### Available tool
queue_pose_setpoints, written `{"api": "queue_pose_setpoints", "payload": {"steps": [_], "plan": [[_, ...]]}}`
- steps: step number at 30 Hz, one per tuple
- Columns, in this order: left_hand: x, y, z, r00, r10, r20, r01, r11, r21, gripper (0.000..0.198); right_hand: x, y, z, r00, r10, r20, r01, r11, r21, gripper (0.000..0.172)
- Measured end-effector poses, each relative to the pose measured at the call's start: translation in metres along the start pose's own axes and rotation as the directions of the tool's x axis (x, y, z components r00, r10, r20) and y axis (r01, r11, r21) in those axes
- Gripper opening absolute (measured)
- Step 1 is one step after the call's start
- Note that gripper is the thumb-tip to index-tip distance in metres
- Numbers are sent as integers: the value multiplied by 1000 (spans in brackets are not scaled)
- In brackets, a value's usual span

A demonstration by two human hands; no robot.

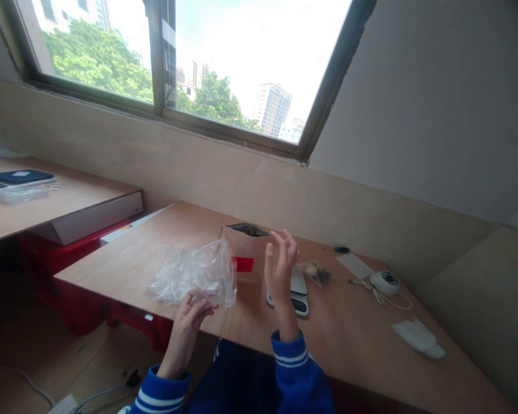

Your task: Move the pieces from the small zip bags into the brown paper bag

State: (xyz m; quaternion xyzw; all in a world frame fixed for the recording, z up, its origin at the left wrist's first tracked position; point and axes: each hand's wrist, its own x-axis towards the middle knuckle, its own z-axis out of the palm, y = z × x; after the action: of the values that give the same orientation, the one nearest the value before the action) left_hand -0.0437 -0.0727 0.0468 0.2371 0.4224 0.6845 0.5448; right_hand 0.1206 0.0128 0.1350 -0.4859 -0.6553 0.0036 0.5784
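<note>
My left hand [189, 319] is at the table's front edge, thumb and fingers pinched on the lower edge of a clear plastic zip bag [194, 267]. The bag has a red line along its right side and looks crumpled. My right hand [280, 273] is raised with fingers spread and holds nothing. Behind it stands a brown kraft pouch [255, 244] with a red label [244, 264] and its top gaping; what lies inside is too dark to make out. Partly hidden by my right wrist is a small white kitchen scale [300, 302].
A small clear bag with pale and dark pieces [317, 272] lies right of the scale. Farther right are a white dome camera [385, 283] with its cable, a white sheet [354, 265] and a crumpled white wrapper [418, 338]. Another table [90, 187] stands left.
</note>
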Motion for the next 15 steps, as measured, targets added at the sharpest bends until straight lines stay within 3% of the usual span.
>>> {"api": "queue_pose_setpoints", "payload": {"steps": [5,9,12,15], "plan": [[-9,-6,15,995,40,96,-48,995,86,29,-38,-13,-12,970,131,204,-169,969,181,31],[-13,-12,21,982,92,166,-118,982,150,25,-57,-14,-9,856,297,423,-453,825,339,50],[-14,-11,20,970,76,232,-120,976,181,25,-59,-5,-7,812,398,427,-572,689,445,49],[-13,-5,17,955,37,294,-107,968,228,28,-54,5,-11,795,484,365,-606,609,513,47]]}}
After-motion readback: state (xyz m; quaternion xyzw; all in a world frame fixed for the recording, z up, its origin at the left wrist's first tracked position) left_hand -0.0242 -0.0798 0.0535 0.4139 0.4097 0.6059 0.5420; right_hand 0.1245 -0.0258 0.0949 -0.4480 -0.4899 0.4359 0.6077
